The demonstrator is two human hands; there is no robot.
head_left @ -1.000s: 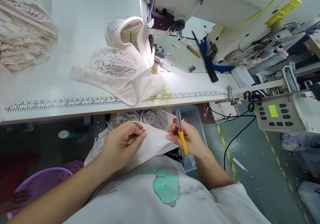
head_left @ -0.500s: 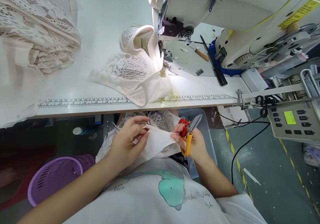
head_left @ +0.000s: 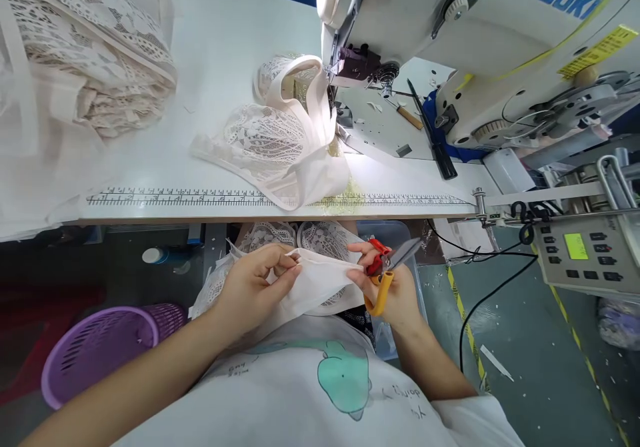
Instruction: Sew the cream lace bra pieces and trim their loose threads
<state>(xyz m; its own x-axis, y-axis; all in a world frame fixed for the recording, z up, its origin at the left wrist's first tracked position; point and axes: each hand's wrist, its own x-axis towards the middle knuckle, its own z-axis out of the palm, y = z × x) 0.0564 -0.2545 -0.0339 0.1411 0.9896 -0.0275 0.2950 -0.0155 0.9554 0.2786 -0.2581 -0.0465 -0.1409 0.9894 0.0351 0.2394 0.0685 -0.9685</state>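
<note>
Below the table (head_left: 200,210) edge, in the lap, the left hand (head_left: 253,287) pinches the white fabric (head_left: 320,282). The right hand (head_left: 393,287) pinches its other end while gripping scissors (head_left: 387,267), blades pointing right.

A white sewing machine (head_left: 500,27) stands on the worktop (head_left: 225,47), a lace garment (head_left: 270,140) lying beneath its needle. A heap of lace pieces (head_left: 85,54) sits far left. Below, a purple basket (head_left: 95,347); to the right, a control panel (head_left: 585,257).
</note>
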